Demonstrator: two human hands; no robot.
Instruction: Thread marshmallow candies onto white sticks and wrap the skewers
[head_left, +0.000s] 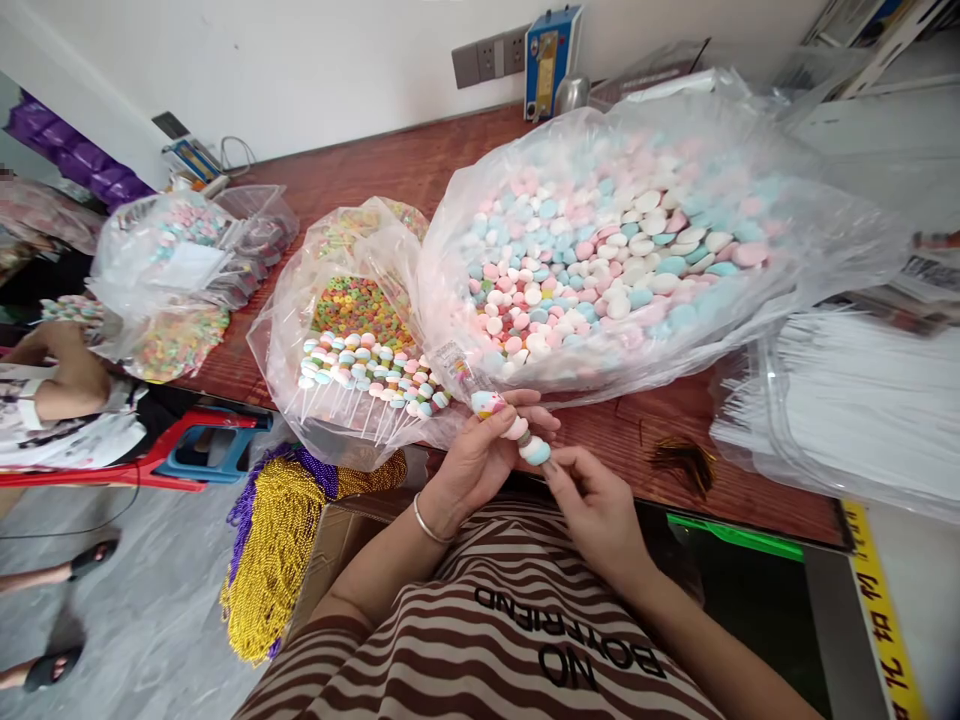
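Observation:
A candy skewer (516, 428) with pastel pieces in pink, white and blue is held between my two hands, its top inside a small clear wrapper. My left hand (487, 450) is wrapped round its upper part, thumb on the patterned top piece. At the lower end, the fingers of my right hand (592, 500) pinch the stick just below the blue and white piece. Beyond my left hand, finished candy skewers (367, 370) lie in rows on a plastic bag (281, 350) of colourful rings. A large clear bag (450, 230) of pastel candies (637, 250) lies behind my hands.
White sticks or wrappers (847, 400) fill a clear tray at the right, with dark gold ties (684, 462) nearby. More candy bags (180, 330) and a seated person (67, 400) are at the left. Gold beads (277, 550) hang below the table edge (795, 520).

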